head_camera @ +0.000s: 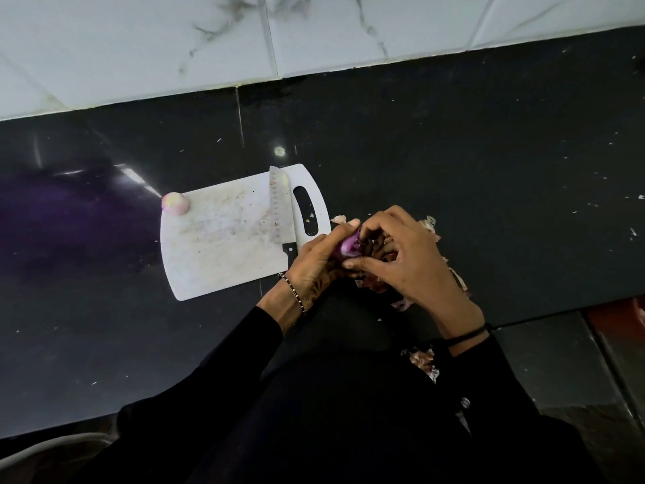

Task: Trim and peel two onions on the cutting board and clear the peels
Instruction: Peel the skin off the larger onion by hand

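My left hand (314, 262) grips the onion (350, 244) right of centre; my right hand (410, 263) pinches its skin with curled fingers. Best practice, in my judgement: pull steadily, rotating the onion.

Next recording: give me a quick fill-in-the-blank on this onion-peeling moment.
The peeled onion sits at the cutting board's far-left ____.
The knife lies flat on the ____.
The purple onion is gripped by ____ hands: left hand and right hand.
Loose peels lie on the counter to the board's ____.
Missing: corner; board; both; right.
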The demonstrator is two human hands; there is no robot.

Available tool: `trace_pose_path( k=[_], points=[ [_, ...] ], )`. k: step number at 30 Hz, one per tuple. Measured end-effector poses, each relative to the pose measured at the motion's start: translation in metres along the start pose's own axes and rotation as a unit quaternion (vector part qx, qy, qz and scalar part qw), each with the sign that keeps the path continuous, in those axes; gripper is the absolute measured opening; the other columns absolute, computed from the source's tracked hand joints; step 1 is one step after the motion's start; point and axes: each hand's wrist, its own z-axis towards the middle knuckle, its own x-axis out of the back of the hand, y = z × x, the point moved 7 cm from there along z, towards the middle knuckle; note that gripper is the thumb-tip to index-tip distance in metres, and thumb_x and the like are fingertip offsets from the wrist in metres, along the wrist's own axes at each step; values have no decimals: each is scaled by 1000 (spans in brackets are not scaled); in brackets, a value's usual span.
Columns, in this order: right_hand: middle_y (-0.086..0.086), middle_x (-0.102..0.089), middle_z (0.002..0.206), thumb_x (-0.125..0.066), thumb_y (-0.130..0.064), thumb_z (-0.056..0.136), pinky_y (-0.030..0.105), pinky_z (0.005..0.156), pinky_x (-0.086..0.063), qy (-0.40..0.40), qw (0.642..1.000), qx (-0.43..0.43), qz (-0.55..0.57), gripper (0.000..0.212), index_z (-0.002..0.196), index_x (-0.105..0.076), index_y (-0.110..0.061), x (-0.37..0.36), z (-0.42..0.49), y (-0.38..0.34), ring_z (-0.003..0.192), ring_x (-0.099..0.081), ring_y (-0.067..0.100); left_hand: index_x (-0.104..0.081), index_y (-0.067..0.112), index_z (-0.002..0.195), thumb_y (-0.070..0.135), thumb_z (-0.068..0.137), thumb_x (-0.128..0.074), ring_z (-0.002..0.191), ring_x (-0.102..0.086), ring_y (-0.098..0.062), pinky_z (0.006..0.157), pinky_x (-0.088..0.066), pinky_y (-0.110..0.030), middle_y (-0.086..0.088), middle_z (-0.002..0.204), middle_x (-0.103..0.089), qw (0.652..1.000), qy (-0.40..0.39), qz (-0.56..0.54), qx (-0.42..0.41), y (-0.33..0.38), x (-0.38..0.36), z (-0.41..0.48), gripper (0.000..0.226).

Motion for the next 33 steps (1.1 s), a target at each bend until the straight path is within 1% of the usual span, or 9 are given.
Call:
trace_pose_path(
  k=[6, 9, 12, 14, 18, 21, 27, 30, 33],
  points=[
    [-7, -53, 103, -80, -47, 73, 24, 82, -55, 2, 1000, 13, -15, 38, 96, -65, -20, 0, 0, 3, 95, -56, 4, -68, 2, 117, 45, 80, -76, 101, -69, -30, 82, -55, -36, -19, 115, -70, 1000, 2, 2, 5, 0, 0, 0, 58],
    [-5, -53, 100, -79, -43, 76, 27, 78, -54, 5, 999, 26, -19, 33, 87, -66, -15, -3, -2, 1, 90, -55, 5, -68, 1, 113, 48, 81, -75, 83, -66, -24, 73, -55, -33, -19, 105, -68, 1000, -1, -1, -1, 1, 0, 1, 57],
    [-6, -54, 99, -83, -36, 77, 29, 78, -55, 28, 1000, 11, 7, 31, 91, -65, -15, -2, -5, 1, 90, -57, 7, -66, -1, 118, 50, 79, -76, 96, -64, -32, 84, -56, -40, -23, 115, -68, 1000, 3, -3, 0, 1, -1, 2, 65],
    [-6, -56, 103, -81, -37, 78, 21, 83, -52, 34, 999, 10, 2, 34, 100, -64, -18, -3, -6, 0, 94, -55, 5, -66, 0, 121, 51, 79, -76, 103, -64, -36, 87, -56, -42, -26, 123, -65, 1000, 2, 1, -5, 4, -2, 1, 66],
    [-2, -58, 111, -80, -38, 81, -1, 90, -33, 22, 1000, -2, -21, 38, 110, -65, -19, -5, -7, 2, 101, -48, -2, -67, 3, 120, 48, 82, -74, 97, -67, -28, 81, -54, -37, -24, 121, -67, 1000, 3, 16, -14, 4, 0, 1, 59],
    [-7, -55, 108, -80, -38, 80, 7, 86, -43, 14, 1000, -7, 1, 34, 106, -65, -23, -4, -7, 3, 99, -52, -1, -67, 3, 121, 48, 81, -74, 100, -67, -30, 80, -56, -36, -21, 119, -68, 1000, 3, 20, -8, 2, 0, -1, 60],
    [-8, -53, 96, -83, -28, 79, 20, 79, -52, 22, 1000, -3, 13, 26, 90, -63, -16, -6, -7, 1, 90, -56, 4, -71, 2, 105, 38, 91, -66, 72, -67, -16, 62, -56, -27, -10, 88, -72, 1000, 9, 19, -5, 6, 1, -3, 39],
    [-11, -57, 95, -83, -32, 79, 27, 75, -56, 43, 998, -26, 34, 33, 94, -57, -19, -2, -7, 2, 87, -60, 6, -70, -1, 111, 40, 90, -65, 78, -69, -18, 66, -58, -27, -15, 96, -73, 1000, 12, 16, -1, 7, -1, -5, 46],
    [-10, -62, 100, -84, -36, 78, 31, 77, -58, 42, 997, -37, 51, 39, 104, -57, -21, -2, -8, 3, 91, -64, 6, -66, -1, 121, 43, 88, -68, 101, -68, -30, 81, -58, -32, -22, 118, -69, 1000, 16, 3, -4, 7, -2, -6, 55]
  ],
)
